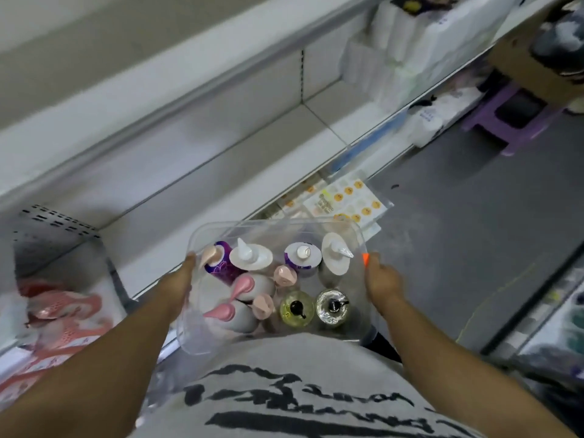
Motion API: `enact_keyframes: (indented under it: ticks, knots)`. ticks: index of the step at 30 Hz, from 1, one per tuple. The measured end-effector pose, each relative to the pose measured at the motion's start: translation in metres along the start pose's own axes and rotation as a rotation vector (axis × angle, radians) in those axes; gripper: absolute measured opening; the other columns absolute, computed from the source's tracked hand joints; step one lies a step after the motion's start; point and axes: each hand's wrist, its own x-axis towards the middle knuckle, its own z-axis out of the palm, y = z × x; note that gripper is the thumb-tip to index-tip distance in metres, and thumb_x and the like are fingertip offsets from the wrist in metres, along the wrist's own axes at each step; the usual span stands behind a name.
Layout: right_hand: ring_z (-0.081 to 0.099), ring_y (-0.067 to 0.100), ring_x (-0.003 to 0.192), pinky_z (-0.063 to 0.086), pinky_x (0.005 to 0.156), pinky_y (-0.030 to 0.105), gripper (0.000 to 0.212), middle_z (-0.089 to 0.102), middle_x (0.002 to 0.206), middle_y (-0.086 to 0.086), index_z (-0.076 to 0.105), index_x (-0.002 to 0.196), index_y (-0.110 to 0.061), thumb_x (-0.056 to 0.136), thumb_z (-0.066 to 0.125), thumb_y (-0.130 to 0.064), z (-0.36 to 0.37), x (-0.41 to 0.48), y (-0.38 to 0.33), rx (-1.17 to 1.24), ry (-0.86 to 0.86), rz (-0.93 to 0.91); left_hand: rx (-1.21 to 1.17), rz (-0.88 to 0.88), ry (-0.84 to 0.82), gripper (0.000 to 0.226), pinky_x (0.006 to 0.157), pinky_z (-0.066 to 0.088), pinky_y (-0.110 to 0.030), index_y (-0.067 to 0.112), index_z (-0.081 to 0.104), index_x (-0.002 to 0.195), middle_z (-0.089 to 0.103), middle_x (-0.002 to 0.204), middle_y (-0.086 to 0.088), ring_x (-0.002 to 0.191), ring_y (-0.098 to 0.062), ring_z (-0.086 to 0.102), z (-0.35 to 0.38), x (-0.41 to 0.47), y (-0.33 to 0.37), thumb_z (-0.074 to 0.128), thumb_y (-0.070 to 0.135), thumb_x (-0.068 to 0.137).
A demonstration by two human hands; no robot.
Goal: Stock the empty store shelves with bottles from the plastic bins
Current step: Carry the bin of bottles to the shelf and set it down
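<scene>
A grey shirt with black lettering (303, 403) fills the bottom of the view, and pressed against it is a clear rectangular plastic bin (354, 230) carried between both hands. The left hand (181, 279) clasps the bin's left wall, fingers curled over the rim; the right hand (380, 279) grips the right wall just below a small orange tag (365, 258). Between the two hands stand ten pump bottles: two white ones with white pumps (251, 257), two purple-labelled ones (221, 263), four pale bottles with pink pumps (245, 286), one yellow-green bottle with a black pump (296, 308) and one clear bottle with a black pump (333, 306), both nearest the body. Beyond the grip runs a bare white metal shelf (189, 172). Left of the left hand lie red-and-white packets (60, 314); far beyond the right hand sit white wrapped packs (410, 58) and one purple plastic stool (512, 118).
</scene>
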Motion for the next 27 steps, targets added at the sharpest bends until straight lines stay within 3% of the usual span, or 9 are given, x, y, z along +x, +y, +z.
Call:
enact_keyframes:
  ticks: [4, 12, 14, 16, 18, 20, 23, 25, 27]
  knots:
    - [0.059, 0.033, 0.097, 0.045, 0.086, 0.036, 0.074, 0.066, 0.104, 0.016, 0.07, 0.104, -0.003, 0.097, 0.026, -0.062, -0.038, 0.075, -0.032, -0.029, -0.049, -0.031, -0.095, -0.104, 0.011, 0.059, 0.053, 0.032, -0.028, 0.011, 0.059, 0.089, 0.047, 0.065, -0.007, 0.054, -0.022, 0.041, 0.052, -0.011, 0.035, 0.061, 0.07, 0.083]
    - [0.06, 0.037, 0.079, 0.044, 0.074, 0.038, 0.073, 0.057, 0.066, 0.013, 0.055, 0.058, -0.009, 0.103, 0.023, -0.057, -0.132, 0.209, -0.078, -0.354, 0.013, -0.264, -0.137, -0.3, 0.064, 0.067, 0.07, 0.048, -0.039, 0.013, 0.057, 0.07, 0.052, 0.066, -0.007, 0.06, -0.026, 0.047, 0.197, -0.028, 0.082, 0.065, 0.08, 0.067]
    - [0.062, 0.039, 0.079, 0.049, 0.077, 0.04, 0.073, 0.063, 0.072, 0.019, 0.055, 0.056, -0.01, 0.102, 0.022, -0.057, -0.144, 0.244, -0.086, -0.395, 0.019, -0.274, -0.185, -0.346, 0.018, 0.065, 0.073, 0.048, -0.037, 0.011, 0.062, 0.077, 0.059, 0.075, -0.009, 0.063, -0.027, 0.054, 0.23, -0.025, 0.099, 0.071, 0.074, 0.066]
    - [0.062, 0.038, 0.078, 0.053, 0.079, 0.042, 0.075, 0.065, 0.074, 0.02, 0.056, 0.057, -0.009, 0.099, 0.021, -0.06, -0.154, 0.279, -0.092, -0.427, 0.034, -0.268, -0.22, -0.381, -0.031, 0.074, 0.083, 0.053, -0.04, 0.006, 0.069, 0.105, 0.068, 0.099, -0.012, 0.085, -0.031, 0.067, 0.26, -0.013, 0.111, 0.073, 0.07, 0.069]
    - [0.062, 0.038, 0.074, 0.054, 0.076, 0.042, 0.076, 0.063, 0.069, 0.017, 0.055, 0.056, -0.009, 0.095, 0.02, -0.063, -0.161, 0.311, -0.098, -0.438, 0.048, -0.257, -0.242, -0.399, -0.071, 0.08, 0.073, 0.056, -0.04, 0.002, 0.063, 0.126, 0.067, 0.102, -0.012, 0.086, -0.03, 0.068, 0.288, -0.003, 0.122, 0.073, 0.064, 0.076]
    - [0.062, 0.036, 0.072, 0.054, 0.075, 0.041, 0.074, 0.062, 0.068, 0.015, 0.054, 0.055, -0.01, 0.095, 0.021, -0.063, -0.162, 0.339, -0.11, -0.443, 0.05, -0.259, -0.237, -0.409, -0.112, 0.077, 0.069, 0.056, -0.038, 0.005, 0.061, 0.126, 0.066, 0.109, -0.012, 0.086, -0.027, 0.067, 0.311, 0.009, 0.131, 0.073, 0.063, 0.078]
    - [0.062, 0.036, 0.077, 0.052, 0.077, 0.04, 0.072, 0.065, 0.076, 0.017, 0.055, 0.056, -0.013, 0.096, 0.021, -0.063, -0.159, 0.374, -0.131, -0.469, 0.041, -0.283, -0.207, -0.392, -0.171, 0.076, 0.084, 0.058, -0.046, 0.01, 0.055, 0.129, 0.064, 0.112, -0.013, 0.096, -0.032, 0.066, 0.339, 0.027, 0.146, 0.067, 0.067, 0.08]
    - [0.061, 0.034, 0.076, 0.048, 0.073, 0.037, 0.075, 0.064, 0.076, 0.015, 0.057, 0.058, -0.012, 0.097, 0.02, -0.065, -0.154, 0.394, -0.146, -0.446, 0.032, -0.281, -0.218, -0.388, -0.193, 0.084, 0.097, 0.051, -0.052, 0.005, 0.051, 0.135, 0.061, 0.104, -0.02, 0.088, -0.037, 0.065, 0.35, 0.041, 0.157, 0.065, 0.068, 0.081]
    - [0.06, 0.03, 0.074, 0.044, 0.069, 0.035, 0.079, 0.064, 0.073, 0.011, 0.058, 0.059, -0.011, 0.096, 0.019, -0.069, -0.146, 0.413, -0.16, -0.384, 0.04, -0.259, -0.213, -0.396, -0.243, 0.1, 0.095, 0.049, -0.053, 0.004, 0.046, 0.141, 0.057, 0.103, -0.032, 0.084, -0.044, 0.063, 0.36, 0.055, 0.168, 0.065, 0.075, 0.074]
